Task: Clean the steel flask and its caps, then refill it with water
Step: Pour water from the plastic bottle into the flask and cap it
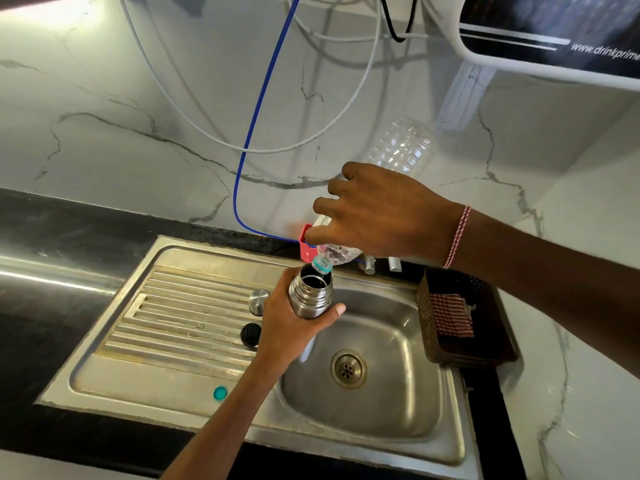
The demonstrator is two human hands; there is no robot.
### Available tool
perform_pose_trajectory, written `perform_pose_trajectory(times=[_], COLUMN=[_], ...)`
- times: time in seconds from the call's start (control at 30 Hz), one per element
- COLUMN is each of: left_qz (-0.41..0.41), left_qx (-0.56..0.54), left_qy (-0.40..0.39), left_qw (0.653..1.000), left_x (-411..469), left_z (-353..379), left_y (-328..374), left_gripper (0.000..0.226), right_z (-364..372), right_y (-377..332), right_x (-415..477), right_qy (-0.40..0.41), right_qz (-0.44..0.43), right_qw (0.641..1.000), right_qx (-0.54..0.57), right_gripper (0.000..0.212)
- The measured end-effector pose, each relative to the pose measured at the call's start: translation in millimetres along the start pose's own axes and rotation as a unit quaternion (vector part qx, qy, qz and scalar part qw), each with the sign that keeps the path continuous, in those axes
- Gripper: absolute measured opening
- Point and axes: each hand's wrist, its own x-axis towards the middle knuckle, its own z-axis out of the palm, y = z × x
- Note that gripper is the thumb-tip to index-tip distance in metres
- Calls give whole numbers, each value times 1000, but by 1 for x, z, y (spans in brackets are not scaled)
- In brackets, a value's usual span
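Left hand (287, 327): wrapped round the steel flask (311, 292), which is held roughly upright over the sink (408, 403) basin, mouth uncovered. Right hand (377, 216): clamped on an upturned plastic bottle (401, 147), neck set at the flask mouth. Steel cap (258, 301), black cap (250, 335): laid on the drainboard nearby. Flask is judged rigid, smooth, slippery when wet, heavier once filled, and best gripped at the ribbed upper body.

One flask (310, 296), bottle (337, 253); seemingly two caps (258, 301) (250, 335)

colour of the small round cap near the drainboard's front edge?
Teal. The cap shows plainly in the head view, the only one.
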Motion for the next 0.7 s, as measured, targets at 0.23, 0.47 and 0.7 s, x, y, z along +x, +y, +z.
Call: perform_pose_trajectory(times=[0.23,0.47,0.7], left_qz=[-1,-27,-46], left_qx=[3,9,17], left_qy=[6,19,54], left_qw=[1000,999,997], left_x=[2,6,20], left_z=[-7,-24,-60], left_y=[-5,-11,-23], left_gripper=[68,70,75], right_z=[31,71,93], right_y=[-16,-53,-88], right_x=[-10,-8,38], right_qy=[20,112,192], right_qz=[128,295,403], right_qw=[986,912,752], right_qx=[105,262,486], right_gripper=[48,56,62])
